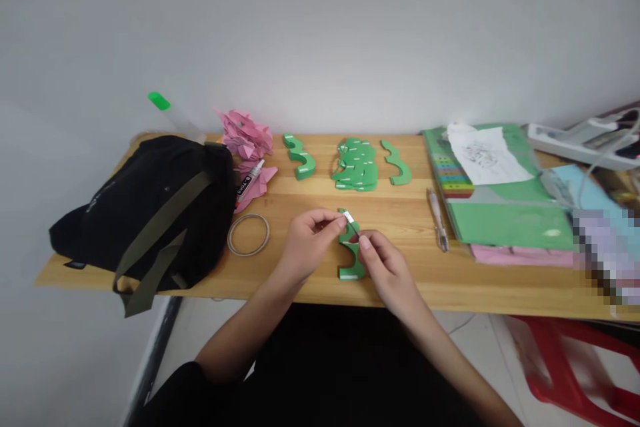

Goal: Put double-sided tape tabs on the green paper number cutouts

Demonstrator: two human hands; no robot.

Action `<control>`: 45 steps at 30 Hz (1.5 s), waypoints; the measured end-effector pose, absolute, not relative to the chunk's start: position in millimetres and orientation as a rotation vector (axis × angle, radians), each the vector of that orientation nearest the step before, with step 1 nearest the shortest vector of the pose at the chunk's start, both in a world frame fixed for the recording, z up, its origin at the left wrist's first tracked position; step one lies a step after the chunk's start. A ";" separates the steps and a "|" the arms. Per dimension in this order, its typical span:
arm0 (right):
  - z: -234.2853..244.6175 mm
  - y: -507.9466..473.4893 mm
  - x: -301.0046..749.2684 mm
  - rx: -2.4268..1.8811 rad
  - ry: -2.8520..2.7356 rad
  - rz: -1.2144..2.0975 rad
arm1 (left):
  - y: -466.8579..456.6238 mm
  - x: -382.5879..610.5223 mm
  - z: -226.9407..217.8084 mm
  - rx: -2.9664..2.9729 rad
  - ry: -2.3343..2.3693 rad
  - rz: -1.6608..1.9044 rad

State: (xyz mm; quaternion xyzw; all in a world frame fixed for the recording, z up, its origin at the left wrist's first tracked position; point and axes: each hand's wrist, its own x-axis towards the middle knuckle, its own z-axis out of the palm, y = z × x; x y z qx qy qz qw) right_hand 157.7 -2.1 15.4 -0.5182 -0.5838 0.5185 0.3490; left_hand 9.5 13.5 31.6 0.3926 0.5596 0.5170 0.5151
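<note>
The fingers hide part of the green wavy piece (pixel 358 265), which lies on the table (pixel 305 199) beneath the hands, and the thin dark item (pixel 355 230) between them is too small to identify. A pixelated patch (pixel 603 240) obscures things at the right, while the red stool (pixel 555 360) is cut off by the frame's lower right corner. Both forearms reach in from below, wrists angled inward over the table's near side. The left hand (pixel 313 243) has thumb and forefinger pinched together on a small white strip (pixel 349 217); the right hand (pixel 390 270), its fingers curled, pinches the near end of the dark item, which slants up to the strip. The green piece has scalloped curves and a pale strip along its near end; similar green pieces (pixel 357 167) are clustered beyond it.
</note>
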 end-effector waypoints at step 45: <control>12.3 -2.1 163.0 -1.289 -1.244 1.559 | 13.5 3.4 26.0 1.098 1.198 1.151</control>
